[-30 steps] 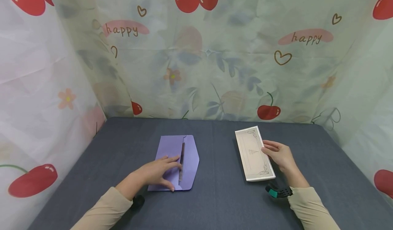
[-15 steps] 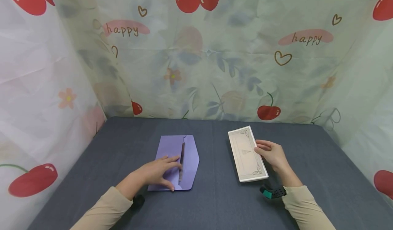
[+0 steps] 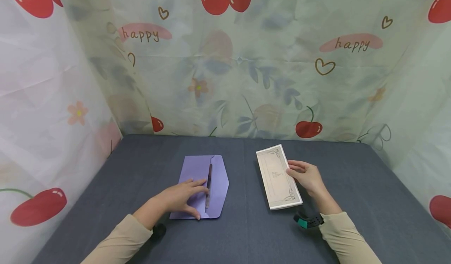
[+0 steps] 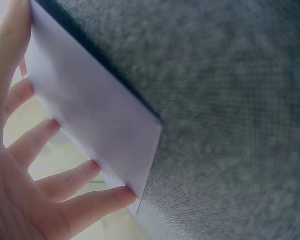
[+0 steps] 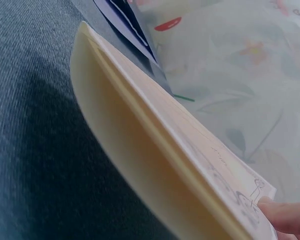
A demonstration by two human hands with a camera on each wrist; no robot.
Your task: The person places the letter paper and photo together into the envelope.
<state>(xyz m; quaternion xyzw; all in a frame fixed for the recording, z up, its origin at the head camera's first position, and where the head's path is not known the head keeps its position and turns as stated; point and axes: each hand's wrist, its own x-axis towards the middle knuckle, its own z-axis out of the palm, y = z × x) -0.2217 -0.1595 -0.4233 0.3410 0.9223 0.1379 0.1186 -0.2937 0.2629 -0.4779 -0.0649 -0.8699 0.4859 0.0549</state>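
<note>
A purple envelope lies on the dark table with its pointed flap folded out to the right. A narrow dark gap runs beside the flap, and inside it a strip of something brownish shows. My left hand rests on the envelope, fingers spread, with fingertips right at the gap; in the left wrist view the fingertips meet the envelope's edge. To the right, my right hand pinches a cream folded card by its right edge, held tilted over the table. The card's leaves stand slightly apart in the right wrist view.
Dark grey cloth covers the table. A patterned curtain with cherries and hearts rises behind and along both sides. Each wrist wears a dark band; the right band has a green part.
My right hand has moved the cream card leftward, closer to the envelope. The left hand and envelope have stayed in place.
</note>
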